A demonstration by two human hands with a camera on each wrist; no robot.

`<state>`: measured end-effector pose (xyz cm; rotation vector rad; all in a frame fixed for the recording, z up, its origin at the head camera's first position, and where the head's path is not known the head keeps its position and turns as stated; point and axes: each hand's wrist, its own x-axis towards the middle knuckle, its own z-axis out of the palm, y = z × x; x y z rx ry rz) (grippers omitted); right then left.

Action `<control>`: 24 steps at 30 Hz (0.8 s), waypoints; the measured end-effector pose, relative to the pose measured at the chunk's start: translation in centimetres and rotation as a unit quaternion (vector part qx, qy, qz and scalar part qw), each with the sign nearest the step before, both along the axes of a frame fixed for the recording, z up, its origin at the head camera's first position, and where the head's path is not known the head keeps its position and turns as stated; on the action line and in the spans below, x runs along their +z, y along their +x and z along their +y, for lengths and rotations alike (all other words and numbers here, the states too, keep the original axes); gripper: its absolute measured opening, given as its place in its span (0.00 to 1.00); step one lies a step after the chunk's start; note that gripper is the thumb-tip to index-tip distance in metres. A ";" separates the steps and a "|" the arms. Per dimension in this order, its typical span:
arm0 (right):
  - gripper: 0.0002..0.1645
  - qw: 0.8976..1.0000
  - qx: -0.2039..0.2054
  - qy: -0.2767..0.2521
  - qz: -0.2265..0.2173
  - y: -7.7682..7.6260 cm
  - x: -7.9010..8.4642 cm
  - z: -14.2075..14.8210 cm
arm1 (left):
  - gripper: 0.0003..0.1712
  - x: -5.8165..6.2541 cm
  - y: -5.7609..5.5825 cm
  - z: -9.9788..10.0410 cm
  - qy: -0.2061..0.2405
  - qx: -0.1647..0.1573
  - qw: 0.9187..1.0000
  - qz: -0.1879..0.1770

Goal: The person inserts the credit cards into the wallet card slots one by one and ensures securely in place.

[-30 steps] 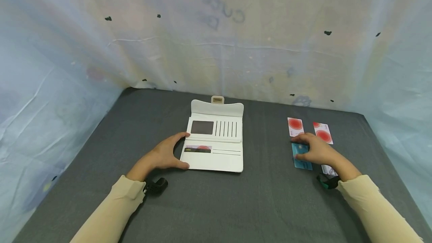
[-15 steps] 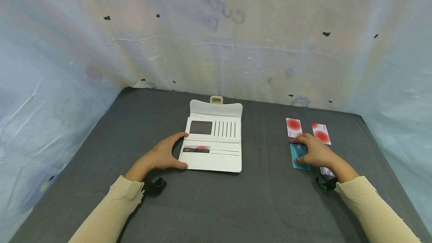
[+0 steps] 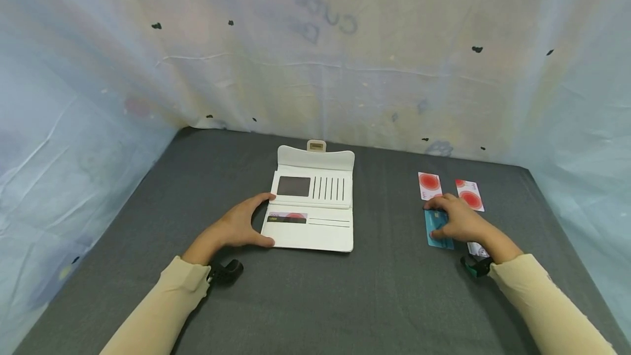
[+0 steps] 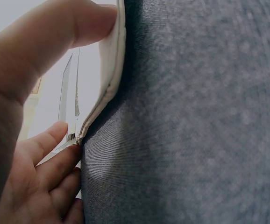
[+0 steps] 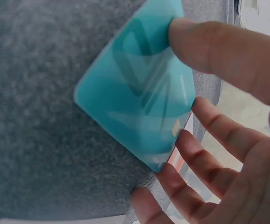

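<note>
An unfolded white wallet lies mid-table, with card slots, a dark window and a card tucked in its lower panel. My left hand grips its left side, the thumb on the near corner and fingers by the fold. To the right, my right hand pinches a blue bank card; in the right wrist view its thumb presses one end of the blue card and the fingertips meet the opposite edge.
Behind the right hand lie two red-and-white cards, one at left and another at right. A pale patterned card is partly hidden under the right wrist. Hanging pale cloth bounds the grey-covered table at back and sides.
The whole head view shifts slightly left early on, then holds. Both hands, the wallet and the cards keep nearly the same places relative to each other.
</note>
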<state>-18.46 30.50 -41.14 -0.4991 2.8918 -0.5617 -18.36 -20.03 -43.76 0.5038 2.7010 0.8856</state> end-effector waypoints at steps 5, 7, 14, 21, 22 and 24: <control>0.32 1.000 -0.002 -0.020 -0.015 -0.2 0.3 0.0 | 0.61 -0.1 0.0 -0.1 0.003 -0.001 1.000 -0.004; 0.30 0.999 -0.002 -0.027 -0.024 -0.3 0.4 0.0 | 0.60 -0.1 -0.1 -0.1 0.005 0.000 1.000 -0.006; 0.22 0.999 0.003 -0.036 -0.025 -0.4 1.1 0.3 | 0.60 0.0 -0.1 0.0 0.004 0.000 1.000 -0.002; 0.16 0.999 0.013 -0.037 0.003 -0.3 1.9 0.5 | 0.60 0.0 -0.1 -0.1 0.002 0.001 1.000 -0.003; 0.16 0.999 0.016 -0.039 0.005 -0.3 2.0 0.5 | 0.60 0.0 -0.1 -0.1 0.002 0.000 1.000 -0.002; 0.15 0.999 0.021 -0.043 0.003 -0.2 2.3 0.5 | 0.60 -0.1 -0.1 -0.1 0.003 0.000 1.000 -0.003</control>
